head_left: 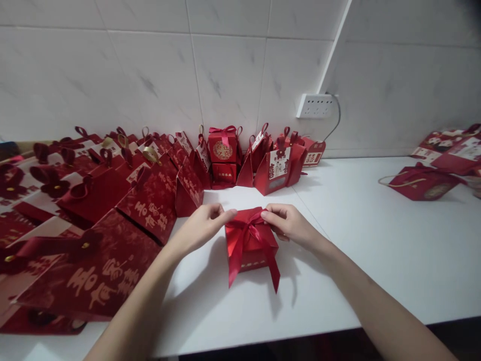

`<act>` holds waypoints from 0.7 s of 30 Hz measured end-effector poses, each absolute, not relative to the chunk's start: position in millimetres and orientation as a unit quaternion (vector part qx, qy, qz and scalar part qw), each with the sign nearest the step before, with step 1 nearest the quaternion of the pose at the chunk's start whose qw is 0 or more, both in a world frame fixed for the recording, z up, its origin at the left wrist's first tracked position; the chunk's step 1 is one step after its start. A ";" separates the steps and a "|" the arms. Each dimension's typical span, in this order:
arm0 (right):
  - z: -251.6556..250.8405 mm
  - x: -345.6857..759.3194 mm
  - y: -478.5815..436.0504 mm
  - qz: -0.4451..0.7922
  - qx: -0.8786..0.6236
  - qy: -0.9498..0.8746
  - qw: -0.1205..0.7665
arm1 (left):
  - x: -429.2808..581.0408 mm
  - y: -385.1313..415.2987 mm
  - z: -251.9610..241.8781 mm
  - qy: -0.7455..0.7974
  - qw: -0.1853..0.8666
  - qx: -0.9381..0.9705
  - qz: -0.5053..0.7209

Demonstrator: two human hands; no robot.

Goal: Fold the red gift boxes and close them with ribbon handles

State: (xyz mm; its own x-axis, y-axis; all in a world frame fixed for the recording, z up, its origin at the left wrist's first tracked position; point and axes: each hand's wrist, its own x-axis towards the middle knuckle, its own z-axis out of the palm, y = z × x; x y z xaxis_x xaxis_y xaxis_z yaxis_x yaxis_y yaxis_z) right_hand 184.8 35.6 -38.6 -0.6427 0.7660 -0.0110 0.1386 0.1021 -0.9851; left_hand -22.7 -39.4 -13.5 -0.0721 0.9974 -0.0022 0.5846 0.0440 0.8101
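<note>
A small red gift box (252,246) sits on the white counter (338,260) in front of me, tied with a red satin ribbon (246,235) whose two tails hang down its front. My left hand (201,226) pinches the ribbon's left loop at the top of the box. My right hand (287,221) pinches the right loop. Both hands have their fingers closed on the bow.
Many red gift bags and boxes (93,210) with gold characters crowd the left side and the back by the tiled wall. A stacked pair of red boxes (223,155) stands at the back centre. More red bags (423,183) lie at the right. A wall socket (314,106) has a cable.
</note>
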 end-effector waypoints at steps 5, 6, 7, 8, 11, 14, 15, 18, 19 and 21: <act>-41.4 185.1 38.1 0.611 -0.317 -0.678 0.257 | -20.9 -41.6 -15.1 0.643 0.312 0.621 0.323; -41.6 185.1 38.2 0.612 -0.318 -0.677 0.256 | -21.3 -42.3 -14.8 0.642 0.313 0.621 0.323; -41.8 185.1 38.0 0.612 -0.320 -0.676 0.257 | -22.2 -43.2 -14.2 0.642 0.317 0.620 0.320; -42.1 184.8 37.7 0.612 -0.324 -0.674 0.260 | -23.3 -44.0 -13.2 0.642 0.324 0.620 0.313; -42.5 183.7 36.4 0.606 -0.339 -0.668 0.268 | -27.1 -45.4 -10.3 0.636 0.357 0.620 0.290; -42.3 183.8 36.2 0.598 -0.335 -0.678 0.264 | -29.8 -43.9 -9.9 0.638 0.389 0.604 0.279; -42.0 184.3 36.5 0.597 -0.333 -0.682 0.260 | -30.3 -43.1 -10.3 0.639 0.397 0.596 0.281; -40.4 186.7 37.7 0.591 -0.331 -0.690 0.253 | -31.8 -40.8 -11.7 0.631 0.417 0.581 0.301; -39.7 187.5 38.1 0.590 -0.330 -0.693 0.251 | -32.3 -40.3 -12.1 0.625 0.424 0.577 0.312; -38.6 188.4 38.2 0.587 -0.328 -0.699 0.243 | -32.7 -39.4 -12.8 0.609 0.436 0.571 0.337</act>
